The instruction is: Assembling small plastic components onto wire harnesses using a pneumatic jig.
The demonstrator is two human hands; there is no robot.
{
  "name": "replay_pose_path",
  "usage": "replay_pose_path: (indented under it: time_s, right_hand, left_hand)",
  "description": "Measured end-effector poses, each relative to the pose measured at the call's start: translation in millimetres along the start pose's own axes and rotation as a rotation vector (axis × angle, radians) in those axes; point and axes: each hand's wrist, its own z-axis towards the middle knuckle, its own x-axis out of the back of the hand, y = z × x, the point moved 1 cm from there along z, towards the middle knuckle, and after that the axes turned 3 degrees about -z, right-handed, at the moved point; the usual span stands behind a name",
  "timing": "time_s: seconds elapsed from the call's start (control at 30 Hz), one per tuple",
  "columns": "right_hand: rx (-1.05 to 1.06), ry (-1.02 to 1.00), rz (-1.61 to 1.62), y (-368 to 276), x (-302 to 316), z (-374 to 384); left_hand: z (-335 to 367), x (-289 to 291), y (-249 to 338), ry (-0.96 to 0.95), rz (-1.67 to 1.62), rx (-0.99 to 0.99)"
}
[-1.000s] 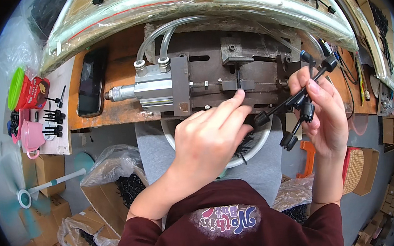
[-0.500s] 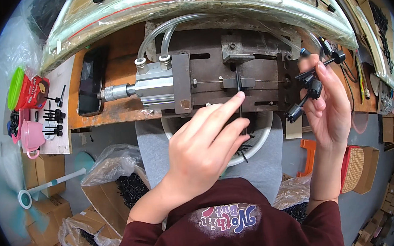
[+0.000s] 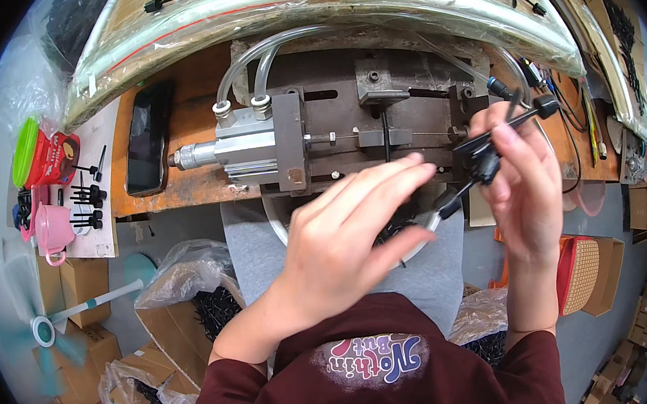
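Note:
My right hand (image 3: 529, 190) grips several black plastic stems with knobbed ends (image 3: 483, 159), which stick out at different angles between thumb and fingers. My left hand (image 3: 341, 227) stretches its fingers toward that bunch, palm down and with nothing visible in it. Its fingertips lie close to the lower stems; whether they touch, I cannot tell. Beyond the left hand, a thin black rod (image 3: 386, 130) stands across a small metal block (image 3: 372, 139) of the bench fixture. To its left, a silver air cylinder (image 3: 248, 151) points its threaded piston rod (image 3: 321, 139) at the block.
Clear hoses (image 3: 259, 56) arch from the cylinder. A phone (image 3: 150, 137) lies on the wooden bench at left, beside a pink cup (image 3: 53, 228) and black parts. Below the fixture, a white bucket (image 3: 279, 226) sits between my legs. A fan (image 3: 44, 330) and open cartons (image 3: 168, 326) stand lower left.
My left hand has left the rod in the fixture and moved right. The right hand has brought its bunch leftward, closer to it. The cylinder's piston rod sticks out farther.

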Motion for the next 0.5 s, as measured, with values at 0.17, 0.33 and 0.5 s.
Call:
replay_pose_path:
  time_s: [0.17, 0.33, 0.5]
  right_hand:
    - [-0.077, -0.056, 0.021, 5, -8, 1]
    - [0.162, 0.104, -0.079, -5, 2, 11]
    - [0.403, 0.137, -0.510, -7, -1, -3]
  left_hand:
    - [-4, 10, 15, 0.004, -0.262, -0.124]
    - [-14, 17, 17, -0.014, -0.033, -0.091]
    - [-10, 0, -8, -0.001, 0.324, -0.123]
